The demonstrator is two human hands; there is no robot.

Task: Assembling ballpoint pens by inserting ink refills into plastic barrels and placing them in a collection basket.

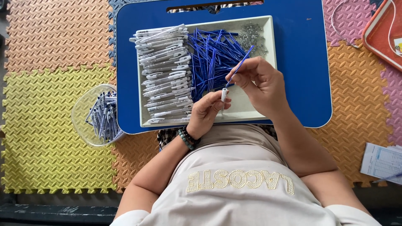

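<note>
Setting: an informal home-style assembly station on the floor. Interlocking foam mats (50, 138) in yellow, orange and pink are covering the ground. A blue lap desk (301, 62) is serving as the work surface, carrying a white tray (268, 46) of pen parts. A clear bowl (81, 109) is holding finished pens.

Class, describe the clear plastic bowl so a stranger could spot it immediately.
Start at the big blue lap tray and look off its lower left corner, onto the yellow foam floor mat. The clear plastic bowl there holds finished pens, while loose parts fill the white rectangular tray.
</note>
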